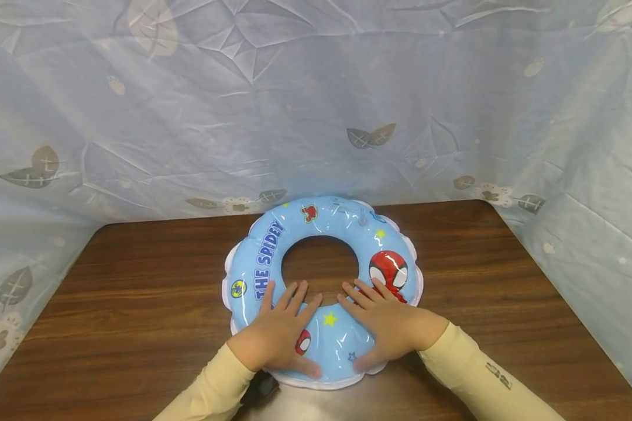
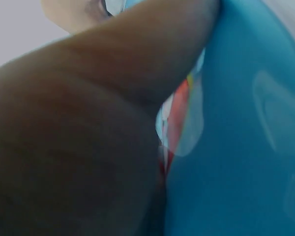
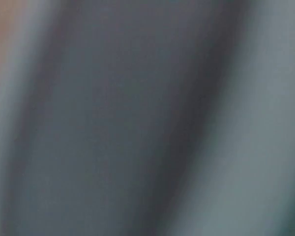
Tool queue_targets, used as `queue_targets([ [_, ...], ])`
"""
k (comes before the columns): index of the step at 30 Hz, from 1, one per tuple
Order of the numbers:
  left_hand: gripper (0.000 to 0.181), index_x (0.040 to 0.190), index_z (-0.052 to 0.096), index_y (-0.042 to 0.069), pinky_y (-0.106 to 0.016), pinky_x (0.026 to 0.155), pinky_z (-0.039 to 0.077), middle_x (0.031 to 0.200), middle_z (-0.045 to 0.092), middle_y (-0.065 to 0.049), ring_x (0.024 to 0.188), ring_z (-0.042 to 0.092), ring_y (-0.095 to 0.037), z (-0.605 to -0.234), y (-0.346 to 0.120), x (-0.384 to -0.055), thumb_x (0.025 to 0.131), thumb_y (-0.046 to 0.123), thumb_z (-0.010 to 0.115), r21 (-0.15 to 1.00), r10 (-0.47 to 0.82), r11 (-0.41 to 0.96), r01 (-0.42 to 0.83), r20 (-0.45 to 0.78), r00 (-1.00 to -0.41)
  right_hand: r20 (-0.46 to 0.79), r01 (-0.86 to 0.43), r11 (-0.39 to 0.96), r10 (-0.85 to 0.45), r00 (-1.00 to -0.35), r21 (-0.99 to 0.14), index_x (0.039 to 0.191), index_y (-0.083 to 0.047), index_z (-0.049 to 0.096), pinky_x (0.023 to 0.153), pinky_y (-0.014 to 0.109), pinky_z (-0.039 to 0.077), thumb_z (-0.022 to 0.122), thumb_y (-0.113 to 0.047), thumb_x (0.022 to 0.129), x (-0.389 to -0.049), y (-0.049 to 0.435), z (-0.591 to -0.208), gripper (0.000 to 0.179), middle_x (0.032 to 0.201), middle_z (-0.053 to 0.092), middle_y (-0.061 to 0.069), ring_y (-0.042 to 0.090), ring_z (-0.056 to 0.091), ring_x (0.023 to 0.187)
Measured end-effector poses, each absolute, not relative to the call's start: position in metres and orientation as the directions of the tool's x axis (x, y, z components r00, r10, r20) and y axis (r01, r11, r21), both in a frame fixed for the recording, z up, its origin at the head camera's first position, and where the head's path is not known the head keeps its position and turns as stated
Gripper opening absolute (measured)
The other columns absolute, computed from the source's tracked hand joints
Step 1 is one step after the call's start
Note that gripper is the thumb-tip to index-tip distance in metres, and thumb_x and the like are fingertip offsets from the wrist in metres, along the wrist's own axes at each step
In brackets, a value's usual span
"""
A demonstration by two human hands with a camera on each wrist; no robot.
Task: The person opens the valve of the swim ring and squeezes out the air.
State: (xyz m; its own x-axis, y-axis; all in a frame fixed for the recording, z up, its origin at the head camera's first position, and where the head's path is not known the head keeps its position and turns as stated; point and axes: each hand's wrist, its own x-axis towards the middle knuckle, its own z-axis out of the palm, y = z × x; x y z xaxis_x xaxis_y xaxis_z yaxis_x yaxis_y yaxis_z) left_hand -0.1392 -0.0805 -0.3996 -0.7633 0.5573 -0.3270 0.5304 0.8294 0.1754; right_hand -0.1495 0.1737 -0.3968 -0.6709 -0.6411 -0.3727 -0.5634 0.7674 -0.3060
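Observation:
A light blue inflated swim ring (image 1: 337, 345) lies flat on the table, with a scalloped white edge, yellow stars, red masked-character prints and the words "THE SPIDEY" on its left side. On its near left part rests my left hand (image 1: 276, 333), fingers spread and straight, fingertips toward the hole. Across from it, my right hand (image 1: 390, 324) lies on the near right part with fingers extended, partly covering a red character print. Close up in the left wrist view, the thumb side of the left hand (image 2: 88, 108) touches the shiny blue vinyl. The right wrist view is too blurred to read.
The ring sits on a dark brown wooden table (image 1: 147, 304), its far side close to the back edge. A pale blue-grey fabric curtain (image 1: 316, 105) with leaf prints hangs behind the table and along both sides. A small dark object (image 1: 260, 389) sits beside the left wrist.

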Motion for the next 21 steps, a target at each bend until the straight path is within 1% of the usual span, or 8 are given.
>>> queue_targets([
  [2, 0.123, 0.166, 0.025, 0.017, -0.069, 0.121, -0.003, 0.172, 0.013, -0.020, 0.159, 0.011, -0.039, -0.3999, -0.0809, -0.1394, 0.073, 0.082, 0.072, 0.179, 0.554, 0.831, 0.526, -0.335, -0.762, -0.374, -0.562, 0.768, -0.640, -0.671, -0.307, 0.165, -0.012, 0.026, 0.126, 0.056, -0.005, 0.072, -0.070, 0.078, -0.1494, 0.1738, -0.3964, 0.114, 0.174, 0.014, 0.009, 0.031, 0.001, 0.161],
  [10, 0.124, 0.166, 0.023, 0.017, -0.070, 0.121, -0.005, 0.172, 0.011, -0.020, 0.159, 0.008, -0.039, -0.3996, -0.0800, -0.1400, 0.073, 0.083, 0.071, 0.176, 0.554, 0.831, 0.528, -0.349, -0.756, -0.352, -0.574, 0.759, -0.651, -0.672, -0.307, 0.164, -0.011, 0.027, 0.125, 0.060, -0.004, 0.071, -0.071, 0.080, -0.1467, 0.1747, -0.3969, 0.112, 0.173, 0.014, 0.012, 0.036, 0.003, 0.160],
  [16, 0.124, 0.166, 0.024, 0.017, -0.069, 0.121, -0.004, 0.172, 0.013, -0.019, 0.159, 0.010, -0.039, -0.3994, -0.0800, -0.1398, 0.072, 0.083, 0.072, 0.176, 0.553, 0.832, 0.527, -0.338, -0.761, -0.356, -0.576, 0.760, -0.650, -0.671, -0.302, 0.164, -0.011, 0.026, 0.125, 0.061, -0.004, 0.070, -0.071, 0.080, -0.1464, 0.1739, -0.3978, 0.113, 0.173, 0.014, 0.012, 0.035, 0.003, 0.160],
  [21, 0.123, 0.165, 0.028, 0.017, -0.070, 0.121, -0.001, 0.171, 0.017, -0.019, 0.158, 0.014, -0.039, -0.3994, -0.0830, -0.1410, 0.070, 0.081, 0.075, 0.233, 0.563, 0.826, 0.513, -0.316, -0.763, -0.348, -0.569, 0.758, -0.652, -0.674, -0.318, 0.164, -0.011, 0.028, 0.125, 0.059, -0.004, 0.071, -0.071, 0.079, -0.1476, 0.1738, -0.3933, 0.113, 0.173, 0.016, 0.011, 0.034, 0.004, 0.160],
])
